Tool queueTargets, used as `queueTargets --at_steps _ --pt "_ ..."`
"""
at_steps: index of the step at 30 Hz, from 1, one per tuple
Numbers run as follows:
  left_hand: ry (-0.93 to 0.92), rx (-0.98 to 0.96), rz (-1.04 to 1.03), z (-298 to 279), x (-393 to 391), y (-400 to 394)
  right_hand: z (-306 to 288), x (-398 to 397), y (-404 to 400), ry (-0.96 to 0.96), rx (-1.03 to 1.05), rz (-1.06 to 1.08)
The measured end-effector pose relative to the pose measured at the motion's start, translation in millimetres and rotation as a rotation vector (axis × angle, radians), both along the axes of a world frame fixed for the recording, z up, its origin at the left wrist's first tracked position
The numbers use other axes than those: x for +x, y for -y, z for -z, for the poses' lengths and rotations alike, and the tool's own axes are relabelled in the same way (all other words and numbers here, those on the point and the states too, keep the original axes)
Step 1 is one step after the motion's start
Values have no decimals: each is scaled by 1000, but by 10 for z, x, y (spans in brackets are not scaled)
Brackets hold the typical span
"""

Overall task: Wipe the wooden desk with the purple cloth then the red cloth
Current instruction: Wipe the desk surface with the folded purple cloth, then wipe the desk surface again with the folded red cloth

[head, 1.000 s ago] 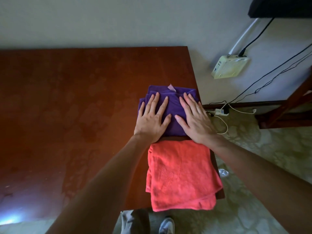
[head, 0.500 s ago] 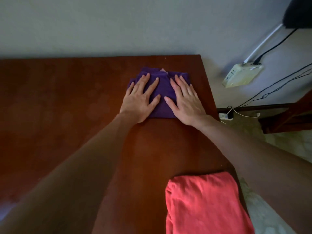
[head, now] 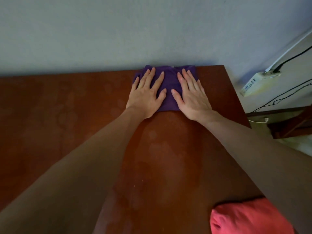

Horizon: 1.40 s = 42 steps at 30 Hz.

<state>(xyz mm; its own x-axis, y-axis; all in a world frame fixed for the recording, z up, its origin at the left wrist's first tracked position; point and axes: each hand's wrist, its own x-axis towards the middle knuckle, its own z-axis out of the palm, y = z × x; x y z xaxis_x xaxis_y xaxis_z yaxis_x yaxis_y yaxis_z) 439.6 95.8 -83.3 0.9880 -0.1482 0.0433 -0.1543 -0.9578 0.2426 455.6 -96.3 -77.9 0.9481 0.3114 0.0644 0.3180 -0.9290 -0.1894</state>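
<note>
1. Both palms lie flat with fingers spread, the left hand and right hand pressing the purple cloth onto the wooden desk, gripping nothing; two-handed pressure likely spreads the wipe.
2. The purple cloth sits at the desk's far edge against the wall, which blocks further push.
3. The red cloth waits at the desk's near right corner, well apart.
4. Beyond the desk's right edge: a white power strip and cables.

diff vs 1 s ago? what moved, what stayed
Both hands, left hand and right hand, pushed the purple cloth away across the wooden desk, from just beyond the red cloth to the far edge at the wall. Unchanged: palms flat on the purple cloth, nothing grasped or released; red cloth at the near right corner.
</note>
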Motion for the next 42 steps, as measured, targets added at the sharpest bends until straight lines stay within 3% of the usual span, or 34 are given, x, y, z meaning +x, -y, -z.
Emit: queueTargets --at_steps 13,27,42 --pt "-60 -34 -57 -41 -2175 -138 70 -2075 -181 66 44 -39" --pt "-25 -32 -104 59 -4344 249 125 -4123 232 55 104 -151" --pt "-154 -90 -204 -162 -4537 377 -126 -4329 419 -80 131 -198"
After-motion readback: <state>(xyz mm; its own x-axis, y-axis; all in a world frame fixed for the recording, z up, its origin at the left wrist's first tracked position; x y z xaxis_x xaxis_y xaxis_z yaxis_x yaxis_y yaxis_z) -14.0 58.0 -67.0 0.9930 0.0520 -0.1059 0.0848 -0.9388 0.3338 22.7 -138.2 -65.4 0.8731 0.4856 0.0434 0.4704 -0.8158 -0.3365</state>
